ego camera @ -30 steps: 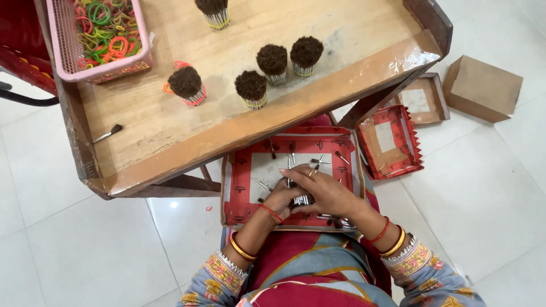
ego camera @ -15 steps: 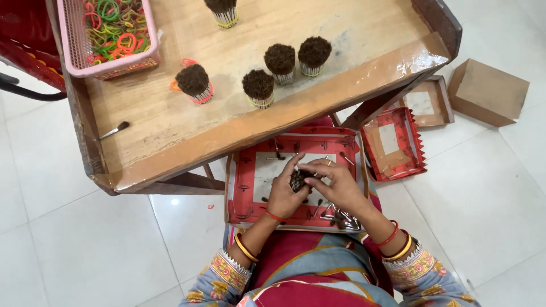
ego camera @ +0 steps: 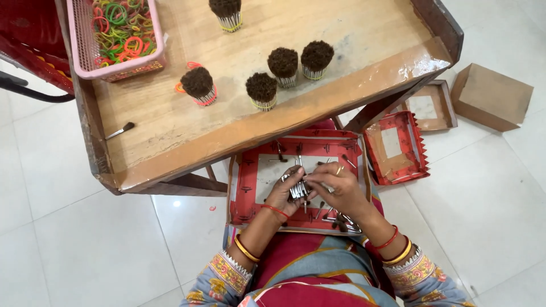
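Head view, looking down past patterned sleeves and red and gold bangles: the left hand (ego camera: pixel 284 193) cupped a small bundle of short silvery metal sticks with dark tips (ego camera: pixel 298 187), its fingers curled shut around them, while the right hand (ego camera: pixel 335 187) came in from the right, fingertips pinched on the same bundle. The bundle sat between the two palms, touching both, its long axis running roughly away from the person; whether it stood or lay flat could not be told. Both hands worked over a shallow red cardboard tray with a pale centre panel (ego camera: pixel 244 170), resting on the lap, where loose sticks (ego camera: pixel 335 219) lay scattered near the right wrist. Just right of it on the white tiled floor (ego camera: pixel 85 244) lay a second, smaller red tray (ego camera: pixel 395 145). Beyond, a raw wooden table with taped raised edges (ego camera: pixel 170 125) carried five finished bundles (ego camera: pixel 261 90), upright, dark bristly tops up, each banded with a coloured ring. At the far left corner stood a pink wire basket of bright rubber bands (ego camera: pixel 116 34), well apart from the hands.
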